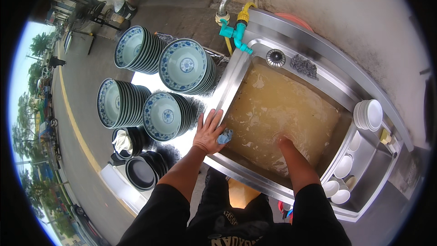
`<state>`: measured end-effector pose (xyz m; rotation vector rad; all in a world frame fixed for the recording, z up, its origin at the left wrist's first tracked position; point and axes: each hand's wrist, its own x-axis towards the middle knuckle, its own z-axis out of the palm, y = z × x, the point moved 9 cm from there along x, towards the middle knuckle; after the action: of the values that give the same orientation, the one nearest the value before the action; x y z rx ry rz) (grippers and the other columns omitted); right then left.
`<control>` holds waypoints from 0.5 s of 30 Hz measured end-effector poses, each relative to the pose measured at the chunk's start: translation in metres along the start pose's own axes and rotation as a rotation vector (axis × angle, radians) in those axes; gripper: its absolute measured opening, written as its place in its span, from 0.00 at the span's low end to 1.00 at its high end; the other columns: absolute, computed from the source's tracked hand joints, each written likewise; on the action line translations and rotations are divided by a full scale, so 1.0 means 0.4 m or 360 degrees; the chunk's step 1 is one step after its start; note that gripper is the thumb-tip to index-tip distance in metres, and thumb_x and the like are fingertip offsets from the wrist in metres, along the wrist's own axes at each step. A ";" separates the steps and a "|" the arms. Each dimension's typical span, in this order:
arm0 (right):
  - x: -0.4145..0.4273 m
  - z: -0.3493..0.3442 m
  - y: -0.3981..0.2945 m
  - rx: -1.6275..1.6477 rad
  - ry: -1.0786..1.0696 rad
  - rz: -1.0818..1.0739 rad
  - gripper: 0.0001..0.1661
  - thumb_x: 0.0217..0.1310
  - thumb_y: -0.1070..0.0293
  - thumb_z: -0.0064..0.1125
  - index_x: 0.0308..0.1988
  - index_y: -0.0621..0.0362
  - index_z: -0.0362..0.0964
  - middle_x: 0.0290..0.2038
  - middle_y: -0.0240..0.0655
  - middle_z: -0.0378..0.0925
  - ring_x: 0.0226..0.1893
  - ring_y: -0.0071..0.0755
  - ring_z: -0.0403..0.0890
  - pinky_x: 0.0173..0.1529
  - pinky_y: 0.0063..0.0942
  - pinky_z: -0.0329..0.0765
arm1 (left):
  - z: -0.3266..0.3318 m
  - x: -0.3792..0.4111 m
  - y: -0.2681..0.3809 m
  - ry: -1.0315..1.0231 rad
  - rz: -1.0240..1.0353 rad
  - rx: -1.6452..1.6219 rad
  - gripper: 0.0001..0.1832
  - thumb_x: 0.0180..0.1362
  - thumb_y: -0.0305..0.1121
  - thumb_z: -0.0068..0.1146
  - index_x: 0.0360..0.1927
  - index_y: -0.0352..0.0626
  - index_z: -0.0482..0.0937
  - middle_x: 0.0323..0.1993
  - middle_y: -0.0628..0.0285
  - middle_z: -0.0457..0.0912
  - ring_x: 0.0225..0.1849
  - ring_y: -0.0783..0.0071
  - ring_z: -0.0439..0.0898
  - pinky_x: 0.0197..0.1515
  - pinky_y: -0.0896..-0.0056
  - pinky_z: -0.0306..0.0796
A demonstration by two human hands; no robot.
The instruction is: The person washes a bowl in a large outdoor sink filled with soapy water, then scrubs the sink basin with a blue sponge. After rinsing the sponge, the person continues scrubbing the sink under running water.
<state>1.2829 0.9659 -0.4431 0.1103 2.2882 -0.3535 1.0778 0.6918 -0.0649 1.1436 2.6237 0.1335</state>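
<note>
My left hand (209,134) lies on the left rim of a stainless steel sink (228,92), fingers spread, with a crumpled blue cloth (225,136) at its thumb side. Murky brown water (280,109) fills the basin. My right forearm goes down into it, and my right hand (284,140) is under the surface, hidden past the wrist. Left of the sink, stacks of blue-patterned bowls (187,65) stand on a shiny metal surface (186,143). Nearer me are black bowls (141,172), one stack with white spoons (122,142) on it.
A teal tap (239,34) reaches over the sink's far left corner. A drain strainer (275,58) and a steel-wool scourer (304,66) lie on the back ledge. White bowls (372,115) are stacked at the right, with more white bowls (343,165) in the side compartment. A wall rises behind.
</note>
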 end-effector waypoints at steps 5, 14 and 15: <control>-0.039 -0.012 0.046 -0.0023 -0.0054 0.0028 0.26 0.77 0.61 0.52 0.68 0.53 0.79 0.71 0.46 0.79 0.71 0.54 0.79 0.73 0.54 0.76 | -0.015 0.031 0.018 -0.0009 0.0002 -0.0029 0.37 0.49 0.50 0.80 0.65 0.54 0.86 0.91 0.55 0.50 0.91 0.48 0.44 0.88 0.28 0.37; -0.051 0.003 0.040 -0.0146 -0.0026 -0.0072 0.27 0.76 0.62 0.53 0.68 0.54 0.79 0.70 0.46 0.80 0.69 0.57 0.81 0.71 0.54 0.78 | -0.009 0.017 0.008 0.0047 -0.0004 -0.0023 0.34 0.50 0.49 0.78 0.63 0.54 0.87 0.90 0.56 0.52 0.91 0.49 0.45 0.88 0.29 0.37; -0.050 0.012 0.039 -0.0164 -0.0020 -0.0087 0.27 0.76 0.62 0.54 0.68 0.54 0.79 0.70 0.46 0.80 0.68 0.57 0.81 0.70 0.54 0.78 | -0.012 0.015 0.007 0.0048 -0.0010 -0.0028 0.35 0.49 0.49 0.79 0.63 0.54 0.87 0.90 0.56 0.51 0.91 0.50 0.45 0.88 0.29 0.37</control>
<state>1.3027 0.9801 -0.4348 -0.0072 2.2954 -0.2630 1.0746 0.6980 -0.0612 1.1359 2.6471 0.1733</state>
